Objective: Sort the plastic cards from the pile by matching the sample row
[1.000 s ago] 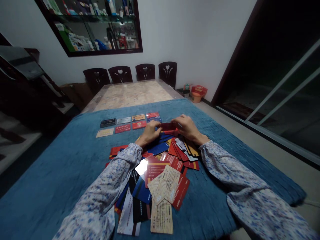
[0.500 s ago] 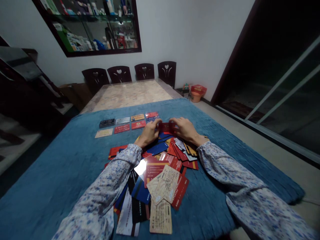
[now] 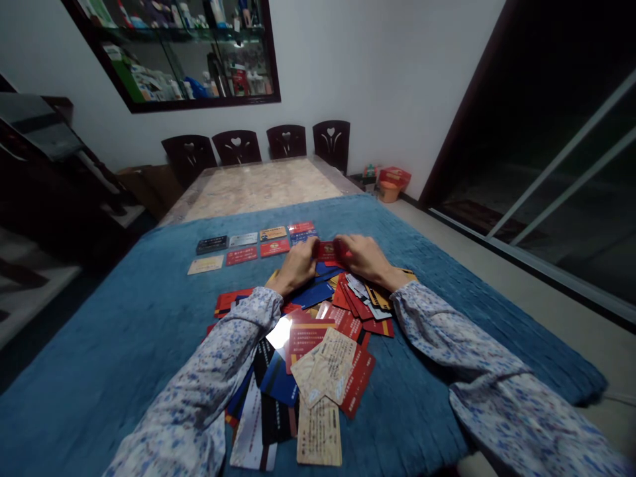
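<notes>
My left hand (image 3: 297,267) and my right hand (image 3: 365,258) both pinch one red card (image 3: 328,251) by its ends, just above the far end of a loose heap of cards (image 3: 318,344). The heap holds several red, blue, black and beige cards spread on a blue cloth (image 3: 124,331). Beyond the hands, cards lie in two neat rows (image 3: 253,244): black, grey, orange and red at the back, beige and two red ones in front.
The blue cloth covers the near end of a long table (image 3: 258,185). Several dark chairs (image 3: 258,146) stand at its far end, under a wall cabinet (image 3: 189,53). A red and orange bin (image 3: 392,184) sits on the floor at the right, near a glass door.
Both hands have carried the red card slightly away from me and to the left, closer to the laid-out rows. The heap has not changed.
</notes>
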`<state>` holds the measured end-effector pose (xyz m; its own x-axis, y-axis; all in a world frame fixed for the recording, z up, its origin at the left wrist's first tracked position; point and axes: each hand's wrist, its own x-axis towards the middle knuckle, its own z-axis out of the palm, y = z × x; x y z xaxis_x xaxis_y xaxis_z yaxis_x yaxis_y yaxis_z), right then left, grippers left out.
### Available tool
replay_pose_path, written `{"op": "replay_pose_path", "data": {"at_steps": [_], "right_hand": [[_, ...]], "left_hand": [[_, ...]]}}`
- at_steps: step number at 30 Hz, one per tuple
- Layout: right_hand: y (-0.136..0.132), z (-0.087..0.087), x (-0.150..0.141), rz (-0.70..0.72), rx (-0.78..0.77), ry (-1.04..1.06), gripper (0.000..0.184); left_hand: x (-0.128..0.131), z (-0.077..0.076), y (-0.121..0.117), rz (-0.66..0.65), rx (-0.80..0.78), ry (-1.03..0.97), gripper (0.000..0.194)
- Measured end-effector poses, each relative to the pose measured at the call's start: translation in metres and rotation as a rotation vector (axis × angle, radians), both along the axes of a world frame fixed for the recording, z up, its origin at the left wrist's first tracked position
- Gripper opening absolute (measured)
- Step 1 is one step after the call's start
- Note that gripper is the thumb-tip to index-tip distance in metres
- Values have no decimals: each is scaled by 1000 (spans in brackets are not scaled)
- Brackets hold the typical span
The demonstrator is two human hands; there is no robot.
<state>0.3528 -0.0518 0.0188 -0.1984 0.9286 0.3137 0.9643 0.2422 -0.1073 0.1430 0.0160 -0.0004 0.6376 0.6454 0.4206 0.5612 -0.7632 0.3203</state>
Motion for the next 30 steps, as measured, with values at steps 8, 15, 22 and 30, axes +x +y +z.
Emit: {"op": "replay_pose_path", "data": {"at_steps": [8,15,22,30], "right_hand": [[1,0,-1,-9,28,-6,56],[9,-12,9,36,63,71,60],[10,-13,14,54,76,141,56],[8,-9,16,44,57,97,55]], "left_hand": [[-1,-5,7,-39,73,-31,57],[-1,-11,13,-50,49,-41,62],[-3,-12,16,-36,39,-59,62],[-5,2,10,-2,47,56,50]]}}
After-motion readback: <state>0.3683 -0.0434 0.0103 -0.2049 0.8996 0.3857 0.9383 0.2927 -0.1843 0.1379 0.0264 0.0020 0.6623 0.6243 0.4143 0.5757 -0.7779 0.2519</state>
